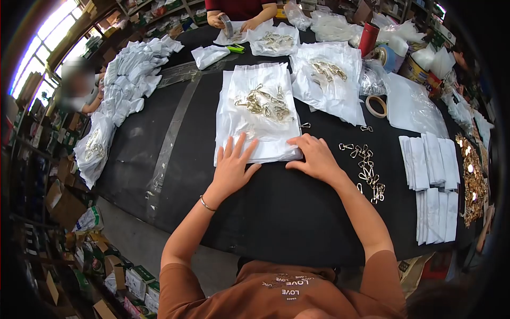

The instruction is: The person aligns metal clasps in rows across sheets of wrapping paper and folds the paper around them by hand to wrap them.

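Note:
A stack of white plastic bags (228,101) lies in front of me on the black table, with a heap of metal swivel snap hooks (263,103) on top. My left hand (232,162) rests on the near left part of the stack, fingers spread. At the near right corner, my right hand (316,158) touches the bags, its thumb and fingers apart. Just beyond it, one loose hook (305,125) lies by the stack's edge. More loose hooks (366,165) trail across the table to the right of my right hand.
Folded white bags (430,165) and a pile of gold-coloured pieces (470,183) lie at the right. A tape roll (376,106) sits near another hook-topped bag stack (329,80). Across the table, a co-worker's hands (252,24) hold a tape roll. Bundled bags (133,74) line the left edge.

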Demonstrator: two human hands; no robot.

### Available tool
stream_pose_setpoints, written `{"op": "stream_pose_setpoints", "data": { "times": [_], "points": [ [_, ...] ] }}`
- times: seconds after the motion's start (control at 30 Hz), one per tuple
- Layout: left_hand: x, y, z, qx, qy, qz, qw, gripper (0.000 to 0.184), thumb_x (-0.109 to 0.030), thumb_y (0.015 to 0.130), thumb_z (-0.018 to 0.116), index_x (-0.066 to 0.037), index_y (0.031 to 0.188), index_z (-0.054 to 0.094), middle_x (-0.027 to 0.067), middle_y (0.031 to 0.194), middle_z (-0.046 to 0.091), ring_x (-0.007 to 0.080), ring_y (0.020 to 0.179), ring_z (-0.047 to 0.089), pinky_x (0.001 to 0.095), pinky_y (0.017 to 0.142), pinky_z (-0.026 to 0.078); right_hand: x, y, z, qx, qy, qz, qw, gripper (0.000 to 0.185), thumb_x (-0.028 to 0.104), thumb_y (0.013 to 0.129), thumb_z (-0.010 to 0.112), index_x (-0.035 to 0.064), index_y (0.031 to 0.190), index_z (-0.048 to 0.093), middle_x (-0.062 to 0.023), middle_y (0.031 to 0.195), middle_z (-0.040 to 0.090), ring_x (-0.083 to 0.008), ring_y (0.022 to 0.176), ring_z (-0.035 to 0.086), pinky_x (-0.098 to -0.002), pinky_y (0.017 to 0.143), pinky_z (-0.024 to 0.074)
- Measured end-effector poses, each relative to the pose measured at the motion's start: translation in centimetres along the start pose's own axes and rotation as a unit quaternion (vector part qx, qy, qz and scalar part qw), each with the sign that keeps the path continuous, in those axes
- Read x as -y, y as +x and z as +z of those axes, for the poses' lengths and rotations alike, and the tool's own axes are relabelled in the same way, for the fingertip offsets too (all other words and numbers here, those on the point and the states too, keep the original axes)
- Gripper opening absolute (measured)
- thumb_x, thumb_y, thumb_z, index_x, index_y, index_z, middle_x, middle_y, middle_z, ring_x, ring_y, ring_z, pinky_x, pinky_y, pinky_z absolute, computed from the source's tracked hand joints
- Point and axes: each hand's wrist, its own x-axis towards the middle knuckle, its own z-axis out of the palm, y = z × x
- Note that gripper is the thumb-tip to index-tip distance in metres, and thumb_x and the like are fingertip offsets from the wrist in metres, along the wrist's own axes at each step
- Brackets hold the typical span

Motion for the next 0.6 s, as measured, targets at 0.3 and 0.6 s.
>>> {"op": "stream_pose_setpoints", "data": {
  "times": [0.3,0.6],
  "points": [
    [-0.8,-1.1,-0.5,-0.069,0.009,0.059,0.996,0.048,-0.032,0.094,0.074,-0.020,0.140,0.066,0.0050,0.146,0.061,0.0348,0.143,0.051,0.0560,0.121,0.031,-3.8,-4.9,-2.3,0.053,-0.058,-0.067,0.995,0.015,0.018,0.095,0.071,0.0110,0.108,0.070,-0.0028,0.106,0.066,-0.0215,0.088,0.060,-0.0322,0.086,0.0423],
    [-3.4,0.3,-0.9,-0.099,-0.062,0.052,0.992,0.031,-0.023,0.094,0.073,-0.018,0.125,0.074,0.0000,0.132,0.069,0.0280,0.135,0.059,0.0491,0.119,0.036,-1.5,-1.7,-0.3,-0.065,0.008,-0.057,0.996,0.007,0.014,0.094,0.071,0.0100,0.099,0.070,-0.0019,0.109,0.065,-0.0209,0.088,0.060,-0.0321,0.084,0.0425]
  ]
}}
